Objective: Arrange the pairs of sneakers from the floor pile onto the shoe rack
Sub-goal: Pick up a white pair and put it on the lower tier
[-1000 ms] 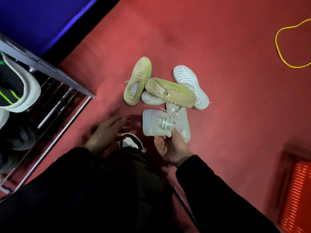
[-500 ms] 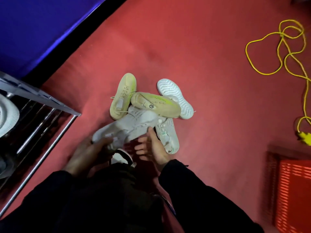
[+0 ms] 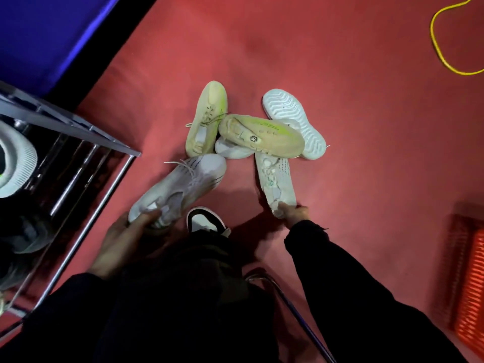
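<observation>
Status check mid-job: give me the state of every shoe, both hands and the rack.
Left hand: gripping white sneaker, lifted.
Right hand: pinching second white sneaker on floor.
Yellow sneaker: upright on floor.
Yellow sole-up sneaker: atop pile.
White sole-up shoe: overturned.
Shoe rack: partly filled.

A red carpet (image 3: 340, 74) covers the floor under dim light. Along the upper left runs a blue wall (image 3: 47, 30) with a black strip (image 3: 104, 64) at its foot. A yellow cable (image 3: 440, 48) loops on the carpet at the upper right. An orange slatted crate (image 3: 468, 284) sits at the right edge.
</observation>
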The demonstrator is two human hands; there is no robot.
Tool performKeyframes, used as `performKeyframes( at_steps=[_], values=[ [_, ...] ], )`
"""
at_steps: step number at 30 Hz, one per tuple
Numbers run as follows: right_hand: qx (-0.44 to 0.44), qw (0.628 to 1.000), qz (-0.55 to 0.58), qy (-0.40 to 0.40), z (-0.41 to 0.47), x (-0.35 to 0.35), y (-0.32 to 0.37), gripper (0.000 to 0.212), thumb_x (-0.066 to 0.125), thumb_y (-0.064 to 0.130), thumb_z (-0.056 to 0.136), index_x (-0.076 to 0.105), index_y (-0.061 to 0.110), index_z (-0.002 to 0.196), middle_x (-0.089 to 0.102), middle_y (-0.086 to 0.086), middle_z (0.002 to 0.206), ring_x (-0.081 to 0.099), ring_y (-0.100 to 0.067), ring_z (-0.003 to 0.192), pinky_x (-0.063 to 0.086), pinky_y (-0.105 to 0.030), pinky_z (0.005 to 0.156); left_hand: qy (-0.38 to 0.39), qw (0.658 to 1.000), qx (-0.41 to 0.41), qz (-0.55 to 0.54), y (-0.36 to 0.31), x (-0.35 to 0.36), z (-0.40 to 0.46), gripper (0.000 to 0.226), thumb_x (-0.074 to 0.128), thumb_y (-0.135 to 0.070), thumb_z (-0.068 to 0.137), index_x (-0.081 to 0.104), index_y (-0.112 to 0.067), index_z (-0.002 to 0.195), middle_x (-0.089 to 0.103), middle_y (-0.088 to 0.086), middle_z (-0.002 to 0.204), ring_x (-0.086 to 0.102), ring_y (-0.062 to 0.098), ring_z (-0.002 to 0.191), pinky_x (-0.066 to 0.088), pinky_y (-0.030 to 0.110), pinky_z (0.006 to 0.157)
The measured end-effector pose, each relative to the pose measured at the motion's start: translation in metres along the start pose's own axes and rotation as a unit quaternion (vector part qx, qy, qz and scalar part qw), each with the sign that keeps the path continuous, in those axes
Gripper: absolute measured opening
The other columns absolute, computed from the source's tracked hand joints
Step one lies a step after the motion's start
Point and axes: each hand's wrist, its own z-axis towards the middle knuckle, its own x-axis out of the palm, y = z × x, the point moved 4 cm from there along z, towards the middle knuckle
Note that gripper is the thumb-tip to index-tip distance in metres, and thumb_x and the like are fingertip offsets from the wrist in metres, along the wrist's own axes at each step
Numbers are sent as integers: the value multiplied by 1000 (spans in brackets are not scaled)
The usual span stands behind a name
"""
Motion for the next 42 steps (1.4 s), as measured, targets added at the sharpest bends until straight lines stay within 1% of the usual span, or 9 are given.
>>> performKeyframes(
  at_steps=[3,7,12,19,23,26,29,33,42],
  values=[
    [54,996,1,69,-38,14,11,27,76,17,83,69,0,103,70,-6,70,62,-17,48,46,-21,45,-8,1000,3,-18,-25,5,-29,72,72,-70,73,70,-13,117,78,5,100,75,16,87,58,22,64],
    [46,988,-12,148,-82,38,17,41,67,44,86,61,8,105,62,-9,74,52,-15,43,38,-20,43,-20,996,-30,-86,-50,13,-77,29,62,-37,95,72,-9,98,73,-3,63,66,0,50,42,7,39],
    [-3,959,-90,267,-145,41,44,34,56,50,93,62,17,87,57,-7,63,41,-13,39,29,-18,39,-65,977,-25,-202,-26,1,-101,46,73,-52,82,72,-10,101,73,8,95,70,27,91,55,23,72],
    [-312,814,-421,251,-221,60,118,31,60,47,94,61,18,85,60,8,64,56,-13,58,43,-31,57,-103,885,-35,-453,13,-12,-129,52,78,-31,84,59,10,110,63,15,78,63,12,48,48,20,46],
    [-383,750,-471,262,-267,90,144,34,58,52,92,61,23,109,71,6,98,66,-18,92,52,-41,88,-103,805,-10,-584,6,-32,-126,55,73,-20,90,52,6,134,68,12,106,69,12,74,56,22,56],
    [-423,726,-480,252,-293,111,155,27,56,46,97,60,23,109,71,3,98,67,-18,90,53,-39,86,-113,757,6,-643,-10,-49,-114,53,74,-19,90,54,3,134,69,11,115,69,15,87,57,24,61],
    [-403,740,-458,283,-306,133,157,22,56,47,96,58,26,105,66,1,75,63,-15,59,54,-33,56,-93,734,23,-672,-30,-64,-102,42,73,-18,91,62,0,127,73,8,112,71,14,91,59,30,79],
    [-376,784,-403,286,-314,158,158,22,55,45,99,55,27,112,68,-4,77,61,-14,52,56,-34,52,-32,732,21,-680,-43,-74,-71,46,71,-13,92,58,3,133,73,15,121,71,24,113,57,37,98],
    [-300,835,-314,339,-300,191,129,32,46,40,105,53,21,129,63,-2,79,57,-15,57,57,-33,56,-162,743,24,-649,-25,-95,-27,41,74,-5,83,58,7,119,77,16,92,75,20,76,61,37,68]
  ],
)
